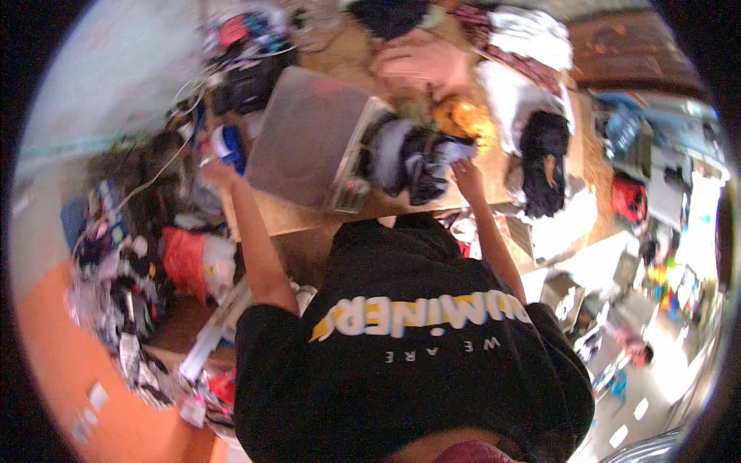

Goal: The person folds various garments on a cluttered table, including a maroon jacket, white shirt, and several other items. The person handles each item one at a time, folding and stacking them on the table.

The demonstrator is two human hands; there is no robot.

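Note:
My left hand (219, 172) is stretched out to the left, beside a blue and white item (230, 147); blur hides whether it grips anything. My right hand (466, 171) touches the right end of a pile of dark and grey clothes (408, 159), at a pale piece of cloth (456, 151); its fingers look closed on that cloth. Between my hands a translucent plastic box (307, 136) rests tilted on the wooden table, its rim next to the pile. A yellow-orange cloth (463, 118) lies just beyond my right hand.
Pink cloth (422, 63) lies at the table's far side. To the right are white cloth (501, 98) and a folded black garment (544, 168). A loose cable (156, 173) and heaped clothes (130, 283) are at the left, with a red bag (185, 260) by the table.

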